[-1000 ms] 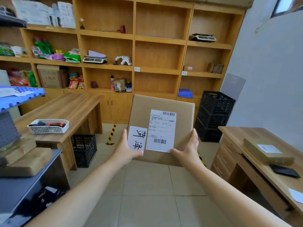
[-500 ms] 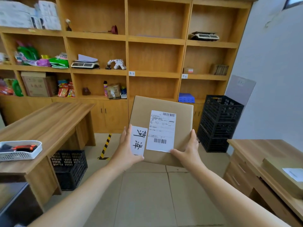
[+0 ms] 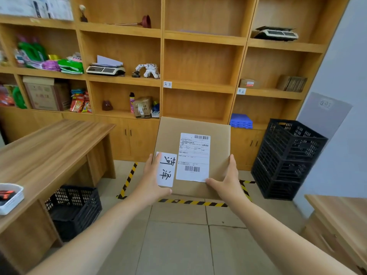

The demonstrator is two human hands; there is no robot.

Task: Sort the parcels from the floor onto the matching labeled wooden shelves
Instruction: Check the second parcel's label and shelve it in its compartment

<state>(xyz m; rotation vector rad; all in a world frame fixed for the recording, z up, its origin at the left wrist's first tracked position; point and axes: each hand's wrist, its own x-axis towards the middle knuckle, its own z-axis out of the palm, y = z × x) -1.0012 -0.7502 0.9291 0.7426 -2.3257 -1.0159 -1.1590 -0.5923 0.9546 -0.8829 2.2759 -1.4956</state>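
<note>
I hold a flat brown cardboard parcel [image 3: 218,143] in front of me, level with the cabinet doors. It carries a white shipping label and a handwritten white tag at its lower left. My left hand [image 3: 152,180] grips its lower left edge, thumb beside the tag. My right hand [image 3: 228,180] grips the lower right edge. Straight ahead stands the wooden shelf unit [image 3: 200,87]. A small handwritten label [image 3: 167,84] sits on the middle column's shelf edge, and another label [image 3: 241,91] marks the right column.
A wooden desk [image 3: 49,147] stands at left with a white basket [image 3: 11,197] on it and a black crate [image 3: 74,209] beneath. Stacked black crates [image 3: 288,157] stand at right by the wall. Yellow-black floor tape [image 3: 190,202] marks the tiles. Another desk [image 3: 341,221] is at lower right.
The view has moved forward and turned right toward the shelves, which now look nearer. The parcel stays held in both hands in the same grip.
</note>
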